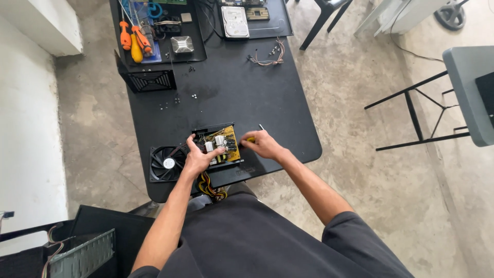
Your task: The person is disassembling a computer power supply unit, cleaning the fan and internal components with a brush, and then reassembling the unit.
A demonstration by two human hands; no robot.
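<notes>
Two hands at work: left hand (198, 159) spread flat, steadying power supply board (222, 145); right hand (262, 144) closed around yellow-handled screwdriver (252, 138) just beside board; likely unscrewing, needing steady tip alignment.

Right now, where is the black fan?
In the head view, the black fan lies near the front-left edge of the black table, just left of the left hand, which rests on the yellow circuit board.

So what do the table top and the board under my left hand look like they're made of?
Table: seemingly matte black laminate or coated wood, flat and smooth with little glare. Circuit board: yellowish rigid sheet, likely resin laminate, studded with parts, seated in a black, probably metal, case beneath the left hand.
</notes>
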